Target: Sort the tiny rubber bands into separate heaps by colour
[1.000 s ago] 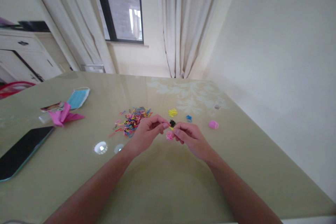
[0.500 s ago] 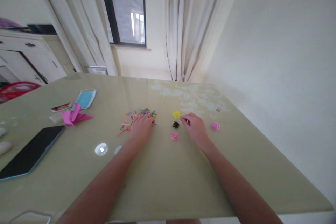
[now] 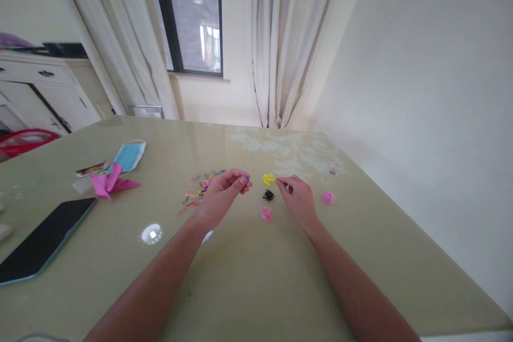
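Observation:
My left hand [image 3: 226,192] is raised over the table with thumb and forefinger pinched on a small blue rubber band [image 3: 247,177]. Partly hidden behind it lies a mixed pile of coloured rubber bands [image 3: 194,192]. To its right are three small sorted heaps: yellow bands [image 3: 268,179], black bands [image 3: 268,195] and pink bands [image 3: 266,214]. My right hand [image 3: 297,197] rests just right of the yellow and black heaps, thumb and forefinger pinched together near the yellow one. Whatever its fingertips hold is too small to make out.
On the left are a black tablet [image 3: 46,238], a pink folded-paper shape [image 3: 112,184] and a blue face mask [image 3: 130,156]. A pink round item [image 3: 328,197] and a small clear item [image 3: 333,170] sit at the right. A wall [image 3: 433,117] borders the table's right side.
My left hand has lifted off the mixed pile and moved right, now pinching a blue band. My right hand has stayed beside the yellow heap.

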The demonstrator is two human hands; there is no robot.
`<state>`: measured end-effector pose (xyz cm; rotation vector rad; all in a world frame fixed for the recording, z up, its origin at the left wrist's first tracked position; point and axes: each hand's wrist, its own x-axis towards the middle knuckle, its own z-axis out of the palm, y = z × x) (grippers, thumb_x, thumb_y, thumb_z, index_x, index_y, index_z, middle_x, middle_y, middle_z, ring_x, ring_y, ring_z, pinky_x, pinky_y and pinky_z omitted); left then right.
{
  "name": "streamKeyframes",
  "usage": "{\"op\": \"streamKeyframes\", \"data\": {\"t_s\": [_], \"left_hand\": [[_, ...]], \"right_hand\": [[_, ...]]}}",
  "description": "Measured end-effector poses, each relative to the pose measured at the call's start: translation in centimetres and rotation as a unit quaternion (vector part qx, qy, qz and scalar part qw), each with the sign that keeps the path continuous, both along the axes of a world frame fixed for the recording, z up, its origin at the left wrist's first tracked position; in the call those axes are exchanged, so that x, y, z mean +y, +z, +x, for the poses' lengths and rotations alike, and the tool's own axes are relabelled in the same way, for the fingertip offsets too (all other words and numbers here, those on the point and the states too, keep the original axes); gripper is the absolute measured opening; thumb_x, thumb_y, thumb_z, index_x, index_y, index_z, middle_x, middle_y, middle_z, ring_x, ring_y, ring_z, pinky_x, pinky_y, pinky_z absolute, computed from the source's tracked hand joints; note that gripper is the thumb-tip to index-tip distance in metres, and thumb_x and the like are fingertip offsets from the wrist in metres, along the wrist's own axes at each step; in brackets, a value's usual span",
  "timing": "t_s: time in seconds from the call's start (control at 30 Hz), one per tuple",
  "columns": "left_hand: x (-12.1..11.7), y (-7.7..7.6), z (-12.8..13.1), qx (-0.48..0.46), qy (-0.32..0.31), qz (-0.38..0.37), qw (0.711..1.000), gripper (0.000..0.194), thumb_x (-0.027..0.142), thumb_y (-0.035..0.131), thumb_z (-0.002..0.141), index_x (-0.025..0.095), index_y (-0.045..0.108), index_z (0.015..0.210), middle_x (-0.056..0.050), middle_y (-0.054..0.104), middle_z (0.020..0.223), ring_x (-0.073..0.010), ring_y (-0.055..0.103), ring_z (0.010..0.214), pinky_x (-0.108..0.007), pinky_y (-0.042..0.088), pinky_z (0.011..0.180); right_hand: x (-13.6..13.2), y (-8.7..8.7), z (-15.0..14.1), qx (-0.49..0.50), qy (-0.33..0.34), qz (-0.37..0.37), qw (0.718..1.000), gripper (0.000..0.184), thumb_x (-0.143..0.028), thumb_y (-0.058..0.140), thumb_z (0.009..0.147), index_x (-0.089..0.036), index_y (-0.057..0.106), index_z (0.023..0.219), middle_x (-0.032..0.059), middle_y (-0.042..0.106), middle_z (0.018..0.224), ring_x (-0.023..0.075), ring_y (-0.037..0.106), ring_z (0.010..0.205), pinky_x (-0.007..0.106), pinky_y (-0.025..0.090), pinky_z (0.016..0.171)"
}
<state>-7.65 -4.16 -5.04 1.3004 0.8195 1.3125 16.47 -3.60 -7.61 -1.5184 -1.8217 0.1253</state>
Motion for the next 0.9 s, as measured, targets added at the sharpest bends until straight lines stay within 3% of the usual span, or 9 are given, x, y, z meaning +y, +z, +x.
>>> {"op": "streamKeyframes", "data": {"t_s": [0.07, 0.13, 0.33, 0.47, 0.6, 0.73, 0.9], "left_hand": [[-1.0, 0.9, 0.1, -0.103, -0.050, -0.042, 0.993, 0.035, 0.047, 0.088, 0.078, 0.019, 0.071, 0.092, -0.004, 0.073, 0.084, -0.0136, 0.065, 0.076, -0.028, 0.054, 0.074], [-1.8, 1.5, 0.0, -0.147, -0.081, -0.062, 0.984, 0.037, 0.046, 0.092, 0.075, 0.019, 0.072, 0.088, -0.003, 0.071, 0.080, -0.0121, 0.063, 0.071, -0.026, 0.053, 0.068], [-2.3, 1.3, 0.2, -0.164, -0.093, -0.069, 0.980, 0.035, 0.045, 0.094, 0.073, 0.019, 0.074, 0.085, -0.001, 0.070, 0.073, -0.0104, 0.060, 0.066, -0.023, 0.051, 0.062], [-1.4, 0.2, 0.8, -0.028, -0.062, -0.025, 0.997, 0.030, 0.046, 0.087, 0.080, 0.018, 0.078, 0.090, -0.003, 0.074, 0.077, -0.0137, 0.066, 0.072, -0.027, 0.055, 0.071], [-0.5, -1.3, 1.3, 0.136, -0.017, 0.018, 0.990, 0.028, 0.044, 0.079, 0.084, 0.017, 0.081, 0.091, -0.005, 0.077, 0.079, -0.0179, 0.069, 0.075, -0.030, 0.055, 0.074], [-0.3, -2.2, 1.5, 0.152, -0.015, 0.017, 0.988, 0.029, 0.044, 0.075, 0.086, 0.016, 0.082, 0.092, -0.006, 0.077, 0.078, -0.0184, 0.069, 0.074, -0.030, 0.055, 0.073], [-0.8, -2.4, 1.9, 0.146, -0.026, 0.021, 0.989, 0.031, 0.046, 0.075, 0.087, 0.018, 0.082, 0.095, -0.006, 0.078, 0.082, -0.0186, 0.070, 0.077, -0.030, 0.055, 0.073]], "right_hand": [[-0.3, 0.1, -0.4, 0.002, 0.015, 0.001, 1.000, 0.027, -0.030, 0.057, 0.102, -0.022, 0.083, 0.100, 0.0067, 0.074, 0.088, 0.0195, 0.063, 0.069, 0.033, 0.047, 0.072], [-0.4, 0.3, -0.9, 0.001, 0.029, -0.001, 1.000, 0.026, -0.029, 0.058, 0.102, -0.023, 0.083, 0.099, 0.0065, 0.074, 0.089, 0.0195, 0.063, 0.070, 0.033, 0.047, 0.072], [-1.3, 1.3, -1.7, 0.045, 0.059, 0.027, 0.997, 0.026, -0.034, 0.058, 0.103, -0.022, 0.082, 0.098, 0.0067, 0.074, 0.086, 0.0189, 0.060, 0.068, 0.033, 0.046, 0.070], [-2.3, 2.5, -2.1, 0.141, 0.125, 0.026, 0.982, 0.030, -0.042, 0.060, 0.104, -0.021, 0.080, 0.094, 0.0053, 0.073, 0.081, 0.0169, 0.058, 0.065, 0.030, 0.045, 0.064], [-2.8, 2.8, -2.7, 0.206, 0.184, -0.009, 0.961, 0.026, -0.045, 0.069, 0.098, -0.022, 0.080, 0.104, 0.0050, 0.076, 0.085, 0.0169, 0.064, 0.069, 0.028, 0.047, 0.062], [-2.2, 2.1, -2.8, 0.192, 0.188, -0.008, 0.963, 0.015, -0.037, 0.072, 0.094, -0.023, 0.079, 0.091, 0.0053, 0.078, 0.084, 0.0188, 0.069, 0.073, 0.030, 0.053, 0.071], [-1.7, 1.6, -2.8, 0.212, 0.214, -0.038, 0.953, 0.012, -0.035, 0.075, 0.090, -0.023, 0.078, 0.091, 0.0049, 0.080, 0.084, 0.0197, 0.073, 0.077, 0.032, 0.057, 0.075]]}}
